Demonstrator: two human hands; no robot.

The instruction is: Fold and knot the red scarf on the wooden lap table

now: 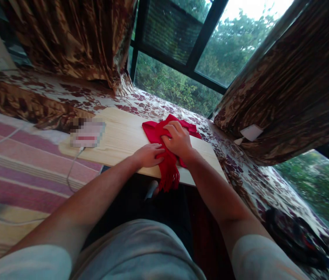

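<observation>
A red scarf (168, 165) with a fringed end lies bunched on a pale wooden tabletop (120, 132). Its fringe hangs over the near edge, and folded layers spread behind my hands. My right hand (178, 140), with a ring on one finger, is on top of the bunched cloth, its fingers curled over it. Beside it, my left hand (149, 154) rests at the scarf's left edge near the front of the board. The left fingers stretch onto the cloth, with the thumb apart from them. The cloth under both palms is hidden.
A pixelated device (87, 134) with a white cable (70, 175) lies on the board's left end. Striped bedding (21, 167) is at the left. A floral-covered window ledge (141, 99) runs behind, with a white adapter (251, 132) at the right. Brown curtains (73, 42) flank the window.
</observation>
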